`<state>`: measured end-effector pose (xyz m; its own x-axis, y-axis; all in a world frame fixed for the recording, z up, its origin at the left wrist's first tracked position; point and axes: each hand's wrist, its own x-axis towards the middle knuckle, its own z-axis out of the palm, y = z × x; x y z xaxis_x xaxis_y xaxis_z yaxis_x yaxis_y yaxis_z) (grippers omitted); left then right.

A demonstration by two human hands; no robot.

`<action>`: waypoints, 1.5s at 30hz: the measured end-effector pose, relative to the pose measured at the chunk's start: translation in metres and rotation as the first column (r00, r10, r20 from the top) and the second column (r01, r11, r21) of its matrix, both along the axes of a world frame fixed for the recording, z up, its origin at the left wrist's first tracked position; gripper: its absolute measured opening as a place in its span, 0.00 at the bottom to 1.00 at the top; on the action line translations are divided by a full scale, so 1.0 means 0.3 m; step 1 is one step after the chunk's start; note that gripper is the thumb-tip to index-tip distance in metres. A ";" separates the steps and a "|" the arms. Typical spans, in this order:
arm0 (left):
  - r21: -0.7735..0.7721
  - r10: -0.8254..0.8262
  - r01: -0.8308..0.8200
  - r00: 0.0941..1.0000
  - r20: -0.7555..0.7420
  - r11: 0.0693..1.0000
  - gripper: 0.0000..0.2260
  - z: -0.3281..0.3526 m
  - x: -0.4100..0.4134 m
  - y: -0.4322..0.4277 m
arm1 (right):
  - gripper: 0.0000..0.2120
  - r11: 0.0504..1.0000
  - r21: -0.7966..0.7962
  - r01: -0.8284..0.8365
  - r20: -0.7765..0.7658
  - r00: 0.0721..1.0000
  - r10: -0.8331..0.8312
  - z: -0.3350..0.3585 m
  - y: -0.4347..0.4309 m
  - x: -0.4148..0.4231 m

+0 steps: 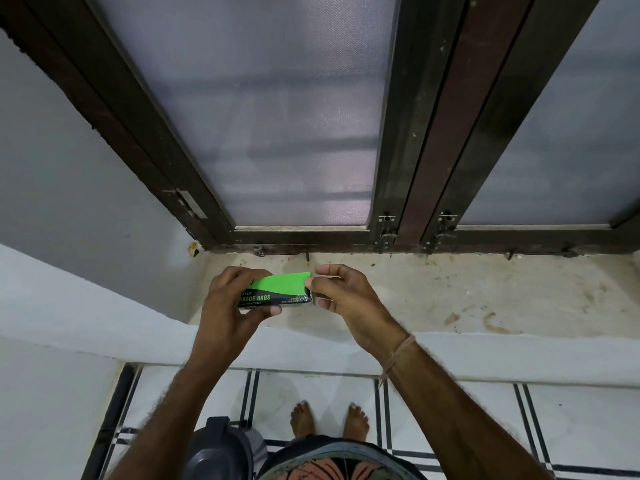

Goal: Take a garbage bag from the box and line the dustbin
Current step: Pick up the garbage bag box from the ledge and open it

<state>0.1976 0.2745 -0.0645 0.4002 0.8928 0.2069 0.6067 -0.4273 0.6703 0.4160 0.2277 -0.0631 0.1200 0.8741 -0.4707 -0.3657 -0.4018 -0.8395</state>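
1. Step in hand: opening the box (277, 293) of garbage bags. No bag is out yet and the dustbin has no liner, so the task looks to be at its very start.
2. Left hand (227, 303) grips the box's left end, fingers curled over the top and thumb underneath.
3. Right hand (343, 294) pinches the box's right end at the corner of the green flap with thumb and forefinger, the other fingers folded in.
4. The box is held level over the left end of the sill (450, 299). I cannot tell whether it touches the stone.
5. The next move likely calls for lifting or tearing that end flap while the left hand steadies the box, then drawing one bag free (thin film, probably folded tight, so a fingertip pinch).
6. The dustbin (218, 452), dark with a lid, stands on the floor (450, 410) at the bottom edge of view, just left of the bare feet (329, 422).
7. The sill is pale, stained stone, running along the foot of a dark-framed window (294, 133) with frosted or meshed panes.
8. The room has a grey-white wall (52, 202) on the left and white floor tiles with black lines.
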 end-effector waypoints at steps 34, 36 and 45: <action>-0.188 0.048 -0.007 0.975 0.216 0.982 0.23 -0.012 -0.045 0.039 | 0.08 0.915 0.378 -0.137 0.221 0.974 0.055 -0.040 -0.021 -0.006; -0.193 0.056 -0.012 0.974 0.221 0.981 0.23 -0.014 -0.043 0.047 | 0.05 0.924 0.362 -0.126 0.195 0.979 0.057 -0.046 -0.017 -0.026; -0.241 0.051 0.013 0.965 0.258 0.970 0.22 -0.012 -0.036 0.060 | 0.14 0.934 0.345 -0.088 0.263 0.965 -0.006 -0.059 0.001 -0.034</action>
